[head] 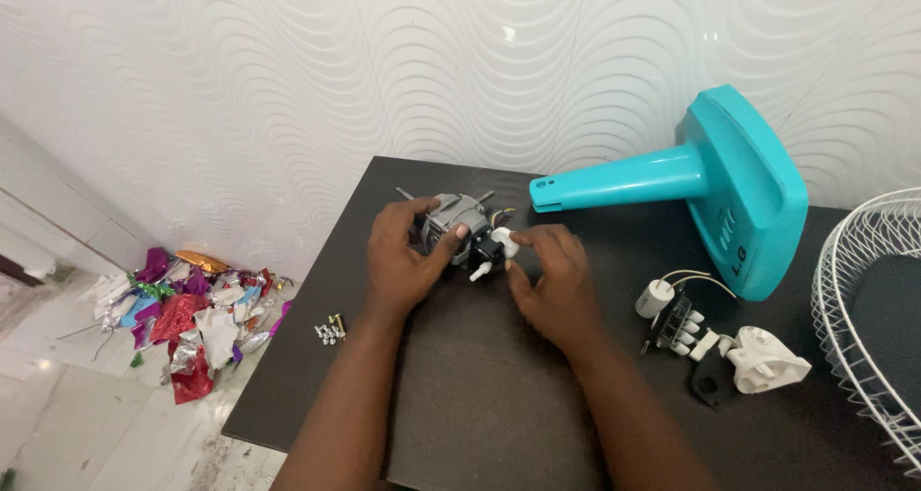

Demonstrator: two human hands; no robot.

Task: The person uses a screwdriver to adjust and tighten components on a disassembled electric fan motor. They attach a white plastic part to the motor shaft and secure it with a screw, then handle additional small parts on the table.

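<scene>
A small fan motor (453, 221) sits near the back edge of the dark tabletop (480, 405), close to the patterned white wall (288, 69), with a thin shaft poking out at either end. The left hand (408, 261) wraps over its grey metal body, fingers (459, 234) curled around the casing in a firm hold. The right hand (549, 278) is at the motor's near end, thumb and forefinger pinched on a small white knob (503, 245) that stands on a black plastic block (486, 251) fixed to the motor.

The motor looks dense and rigid, likely heavy for its bulk, and its rounded metal shell may roll if let go, so the broad casing seems the safest place to grip. The plastic block, the knob and the thin wires (503, 215) beside them look far more fragile (better steadied than squeezed).

To the right lie a teal fan base (729, 189) tipped on its side, a white capacitor (655, 299) with leads, a black switch block (677, 323), a white plastic housing (766, 359) and a white wire guard (863, 290). A few loose screws (329, 331) rest by the left edge. Crumpled foil wrappers (182, 323) litter the floor (86, 424).
</scene>
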